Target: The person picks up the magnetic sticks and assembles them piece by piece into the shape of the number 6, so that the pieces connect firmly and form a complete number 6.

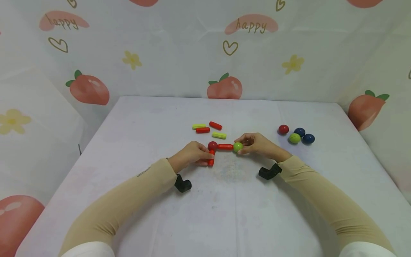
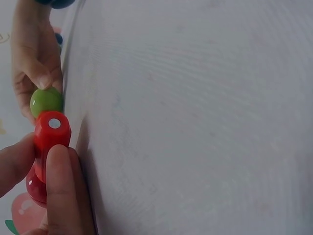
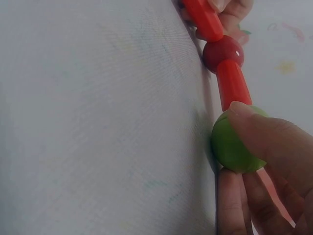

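Observation:
A red ball point(image 1: 212, 146) joins two red rods at a corner: one rod point(image 1: 225, 146) runs right to a green ball point(image 1: 238, 147), the other point(image 1: 211, 157) points toward the front. My left hand point(image 1: 192, 154) pinches the front-pointing rod between thumb and fingers; in the left wrist view that rod point(image 2: 52, 128) shows a round silvery spot on its end. Thumb and fingers of my right hand point(image 1: 260, 145) grip the green ball, whose surface point(image 3: 234, 145) touches the rod's end in the right wrist view.
Behind the joined pieces lie two red rods point(image 1: 215, 125) point(image 1: 202, 130) and two yellow-green rods point(image 1: 199, 126) point(image 1: 219, 135). At the right are a red ball point(image 1: 283, 129), a green ball point(image 1: 294, 138) and two blue balls point(image 1: 299, 132) point(image 1: 308, 139). Patterned cloth hangs behind the table.

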Demonstrator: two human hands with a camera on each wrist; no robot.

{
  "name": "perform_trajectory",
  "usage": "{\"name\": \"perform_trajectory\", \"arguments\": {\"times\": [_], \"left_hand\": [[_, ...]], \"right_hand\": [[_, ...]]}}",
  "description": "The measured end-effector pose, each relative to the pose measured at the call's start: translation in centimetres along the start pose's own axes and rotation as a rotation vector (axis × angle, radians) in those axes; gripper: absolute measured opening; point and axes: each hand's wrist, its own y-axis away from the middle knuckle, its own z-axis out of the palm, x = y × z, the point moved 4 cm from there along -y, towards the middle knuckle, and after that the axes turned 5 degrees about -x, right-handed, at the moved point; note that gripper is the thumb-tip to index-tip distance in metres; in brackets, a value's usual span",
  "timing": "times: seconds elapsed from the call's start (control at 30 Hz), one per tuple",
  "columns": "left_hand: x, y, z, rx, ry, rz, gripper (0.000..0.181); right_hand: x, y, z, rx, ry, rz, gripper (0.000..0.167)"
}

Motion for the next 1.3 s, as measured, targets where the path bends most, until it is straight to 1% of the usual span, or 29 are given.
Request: {"name": "perform_trajectory", "arguments": {"times": [0.23,0.5,0.8,0.9,1.13,1.3], "left_hand": [[0.0,-0.13,0.01,0.003,0.0,-0.013,0.028],[-0.04,-0.35,0.04,0.006,0.003,-0.013,0.029],[0.02,0.02,0.01,0.007,-0.005,-0.009,0.027],[-0.08,-0.05,0.0,0.003,0.001,-0.01,0.027],[-0.24,-0.29,-0.07,-0.003,-0.009,-0.013,0.027],[-0.25,-0.38,-0.12,-0.002,-0.016,-0.015,0.027]], "right_hand": [[-0.05,0.01,0.01,-0.002,-0.004,0.009,0.044],[0.0,-0.02,-0.05,-0.001,0.013,0.013,0.044],[-0.06,0.06,0.01,0.004,0.003,0.016,0.044],[-0.1,0.07,0.02,0.003,0.008,0.016,0.044],[-0.31,0.41,0.16,0.01,0.01,-0.01,0.043],[-0.21,0.54,0.21,0.017,0.023,-0.024,0.046]]}}
